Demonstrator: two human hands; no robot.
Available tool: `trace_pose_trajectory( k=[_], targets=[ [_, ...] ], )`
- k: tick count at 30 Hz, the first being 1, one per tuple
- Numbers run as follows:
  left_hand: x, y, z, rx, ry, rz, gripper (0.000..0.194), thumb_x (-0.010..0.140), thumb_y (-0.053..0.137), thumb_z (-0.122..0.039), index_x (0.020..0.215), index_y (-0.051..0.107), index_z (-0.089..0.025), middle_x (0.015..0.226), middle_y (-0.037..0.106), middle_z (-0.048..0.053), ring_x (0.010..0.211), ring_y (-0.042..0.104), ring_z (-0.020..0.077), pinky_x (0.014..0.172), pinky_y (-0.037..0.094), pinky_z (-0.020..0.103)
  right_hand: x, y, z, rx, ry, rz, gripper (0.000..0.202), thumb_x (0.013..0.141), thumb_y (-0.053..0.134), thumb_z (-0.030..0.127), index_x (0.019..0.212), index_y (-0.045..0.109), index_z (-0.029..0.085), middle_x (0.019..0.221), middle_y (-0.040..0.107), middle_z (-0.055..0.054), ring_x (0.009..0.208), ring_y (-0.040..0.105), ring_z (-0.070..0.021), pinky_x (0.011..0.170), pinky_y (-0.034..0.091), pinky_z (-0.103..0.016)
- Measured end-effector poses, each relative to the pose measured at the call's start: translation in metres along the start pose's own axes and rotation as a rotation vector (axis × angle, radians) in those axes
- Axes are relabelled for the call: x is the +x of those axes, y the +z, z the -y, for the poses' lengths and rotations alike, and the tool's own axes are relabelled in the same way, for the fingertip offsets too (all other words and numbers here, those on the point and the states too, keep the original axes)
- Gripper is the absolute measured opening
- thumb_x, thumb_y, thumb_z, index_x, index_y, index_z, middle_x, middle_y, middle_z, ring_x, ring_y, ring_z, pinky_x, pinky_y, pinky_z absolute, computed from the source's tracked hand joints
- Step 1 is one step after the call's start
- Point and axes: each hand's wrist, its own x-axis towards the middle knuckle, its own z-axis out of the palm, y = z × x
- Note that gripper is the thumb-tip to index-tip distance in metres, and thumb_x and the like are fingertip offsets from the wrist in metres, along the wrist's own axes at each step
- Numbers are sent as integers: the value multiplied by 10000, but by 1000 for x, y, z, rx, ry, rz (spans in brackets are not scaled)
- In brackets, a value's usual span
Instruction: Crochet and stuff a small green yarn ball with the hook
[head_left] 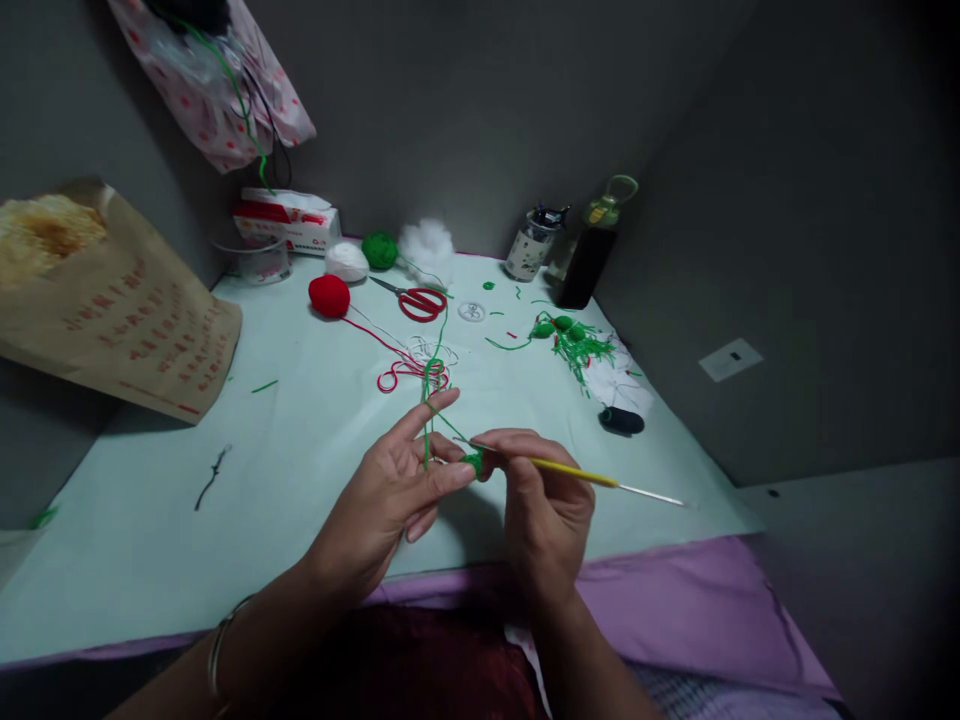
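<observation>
A small green crocheted piece (473, 461) is pinched between the thumb and fingers of my left hand (397, 490). Green yarn (437, 350) runs from the back of the table over my raised left index finger to the piece. My right hand (546, 500) grips a crochet hook (574, 471) by its yellow handle. The hook's tip end meets the green piece; its exact position in the stitches is too small to tell. The hook's other metal end points right. Both hands are close together above the table's front part.
Red yarn (329, 297), white yarn (346, 262), green yarn (379, 251), stuffing (427, 250) and red-handled scissors (421, 304) lie at the back. A paper bag (150, 320) stands left. Green tasselled pieces (577, 345), a pen cup (528, 250) and a bottle (589, 255) are right.
</observation>
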Motion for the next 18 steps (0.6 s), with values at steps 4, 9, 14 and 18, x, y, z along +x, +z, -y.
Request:
trace_pose_trajectory(
  k=[4, 9, 14, 18],
  targets=[
    [1, -1, -1, 16, 20, -25, 750, 784, 831, -173, 1463, 514, -192, 808, 595, -39, 451, 324, 3, 363, 268, 123, 5, 0, 0, 181, 154, -30, 93, 967, 656, 290, 938, 734, 248, 905, 778, -18, 657, 666, -118, 637, 564, -266],
    [2, -3, 0, 46, 28, -21, 704, 779, 824, -164, 1428, 555, -192, 838, 597, -35, 434, 307, -10, 357, 245, 134, 10, -1, 3, 253, 235, -28, 113, 947, 681, 335, 905, 697, 231, 801, 749, -1, 605, 637, -101, 615, 553, -234],
    [2, -3, -1, 80, 42, -26, 632, 770, 814, -141, 1365, 611, -204, 862, 604, -29, 448, 331, -3, 357, 252, 134, 10, -7, 4, 214, 198, 22, 125, 994, 610, 296, 934, 692, 223, 831, 741, -9, 657, 654, -109, 654, 556, -245],
    [1, -6, -1, 169, 81, -41, 557, 789, 807, -164, 1318, 644, -223, 900, 612, -24, 450, 338, 4, 358, 250, 151, 7, -11, 7, 67, 104, 45, 136, 1009, 576, 267, 960, 692, 217, 871, 734, -30, 695, 667, -140, 672, 562, -298]
  ],
)
